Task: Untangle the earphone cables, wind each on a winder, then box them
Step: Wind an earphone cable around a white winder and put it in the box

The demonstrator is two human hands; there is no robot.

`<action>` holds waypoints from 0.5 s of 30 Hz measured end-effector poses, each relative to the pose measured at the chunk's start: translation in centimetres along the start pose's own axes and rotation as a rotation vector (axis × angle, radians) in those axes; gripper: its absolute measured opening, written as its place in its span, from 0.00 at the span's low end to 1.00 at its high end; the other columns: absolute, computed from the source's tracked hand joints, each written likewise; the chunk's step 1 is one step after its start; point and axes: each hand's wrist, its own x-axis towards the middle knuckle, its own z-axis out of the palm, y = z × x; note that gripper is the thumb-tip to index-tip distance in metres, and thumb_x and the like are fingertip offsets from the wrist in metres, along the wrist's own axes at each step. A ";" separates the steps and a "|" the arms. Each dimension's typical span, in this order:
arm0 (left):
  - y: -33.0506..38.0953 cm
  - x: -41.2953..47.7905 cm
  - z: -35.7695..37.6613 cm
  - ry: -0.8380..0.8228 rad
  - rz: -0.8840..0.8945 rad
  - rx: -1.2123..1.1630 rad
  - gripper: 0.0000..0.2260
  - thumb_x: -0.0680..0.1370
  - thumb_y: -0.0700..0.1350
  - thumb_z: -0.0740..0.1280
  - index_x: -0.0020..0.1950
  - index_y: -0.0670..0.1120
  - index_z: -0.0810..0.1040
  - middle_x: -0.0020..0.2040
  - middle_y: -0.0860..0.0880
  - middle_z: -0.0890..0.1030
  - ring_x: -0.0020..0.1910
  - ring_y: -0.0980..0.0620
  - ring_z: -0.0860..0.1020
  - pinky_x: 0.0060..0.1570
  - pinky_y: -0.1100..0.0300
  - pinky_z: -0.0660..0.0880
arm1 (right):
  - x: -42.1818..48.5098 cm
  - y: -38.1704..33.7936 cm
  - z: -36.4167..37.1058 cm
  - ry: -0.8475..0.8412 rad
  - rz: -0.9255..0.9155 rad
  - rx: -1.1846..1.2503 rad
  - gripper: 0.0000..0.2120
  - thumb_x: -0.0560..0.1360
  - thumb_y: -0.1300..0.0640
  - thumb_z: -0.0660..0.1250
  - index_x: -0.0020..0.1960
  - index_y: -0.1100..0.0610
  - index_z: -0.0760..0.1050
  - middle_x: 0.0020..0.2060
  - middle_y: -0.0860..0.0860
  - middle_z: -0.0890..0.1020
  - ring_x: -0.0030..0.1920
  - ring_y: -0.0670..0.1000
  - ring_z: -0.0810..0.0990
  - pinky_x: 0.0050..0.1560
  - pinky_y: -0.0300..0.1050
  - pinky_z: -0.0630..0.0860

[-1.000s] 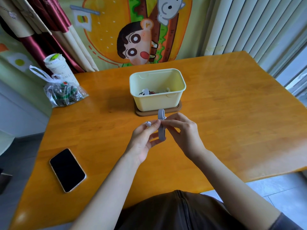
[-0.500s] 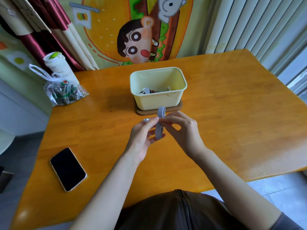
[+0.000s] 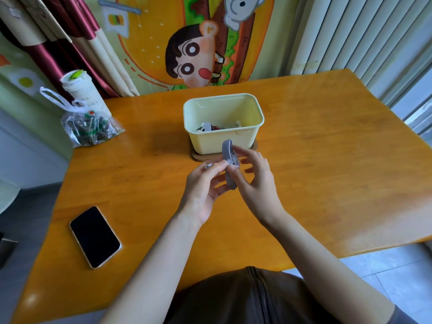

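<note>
Now | winder (image 3: 227,150) upright between both hands | left hand (image 3: 204,191) pinches cable plug (image 3: 208,165) | right hand (image 3: 258,183) pinches winder

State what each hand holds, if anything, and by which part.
The left hand pinches the earphone cable near its loose end; the right hand pinches the grey winder at its cable-wrapped middle.

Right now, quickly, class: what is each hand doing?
Left hand: pinches the earphone plug.
Right hand: holds the grey winder.
</note>
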 end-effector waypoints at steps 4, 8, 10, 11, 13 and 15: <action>0.3 -0.1 -0.1 -0.011 0.018 0.023 0.07 0.78 0.38 0.63 0.51 0.42 0.80 0.45 0.45 0.84 0.41 0.50 0.81 0.42 0.54 0.79 | 0.0 -0.6 -0.2 -0.004 0.057 0.074 0.16 0.76 0.58 0.67 0.63 0.49 0.75 0.53 0.43 0.80 0.53 0.40 0.76 0.50 0.30 0.71; 0.6 -0.3 -0.3 -0.037 0.038 0.050 0.07 0.77 0.37 0.64 0.52 0.40 0.80 0.47 0.42 0.84 0.42 0.48 0.82 0.42 0.54 0.79 | 0.1 -0.8 -0.6 0.010 0.078 0.105 0.15 0.74 0.59 0.69 0.61 0.51 0.78 0.47 0.46 0.83 0.45 0.39 0.79 0.45 0.31 0.72; 0.6 -0.3 -0.5 -0.046 0.042 0.054 0.06 0.77 0.37 0.64 0.50 0.41 0.80 0.46 0.43 0.84 0.42 0.48 0.82 0.40 0.56 0.79 | 0.2 -0.7 -0.6 0.010 0.083 0.071 0.15 0.74 0.59 0.69 0.60 0.52 0.78 0.42 0.43 0.81 0.40 0.38 0.77 0.43 0.30 0.70; 0.6 -0.2 -0.6 -0.047 0.043 0.056 0.05 0.77 0.37 0.64 0.48 0.42 0.80 0.45 0.43 0.84 0.41 0.49 0.82 0.39 0.57 0.79 | 0.2 -0.7 -0.6 0.010 0.092 0.056 0.15 0.74 0.59 0.69 0.60 0.52 0.79 0.41 0.43 0.80 0.39 0.37 0.77 0.42 0.30 0.70; 0.4 -0.2 -0.8 -0.039 0.040 0.058 0.05 0.77 0.36 0.64 0.45 0.42 0.79 0.43 0.44 0.84 0.40 0.49 0.82 0.38 0.57 0.79 | 0.2 -0.6 -0.5 0.008 0.117 0.045 0.14 0.74 0.58 0.70 0.59 0.52 0.79 0.41 0.44 0.82 0.39 0.39 0.78 0.42 0.31 0.71; 0.2 -0.1 -1.0 -0.031 0.022 0.053 0.04 0.77 0.36 0.64 0.46 0.41 0.79 0.44 0.44 0.84 0.41 0.49 0.83 0.40 0.57 0.79 | 0.0 -0.6 -0.5 0.011 0.131 0.056 0.14 0.73 0.58 0.70 0.59 0.51 0.79 0.44 0.46 0.84 0.42 0.42 0.80 0.44 0.36 0.75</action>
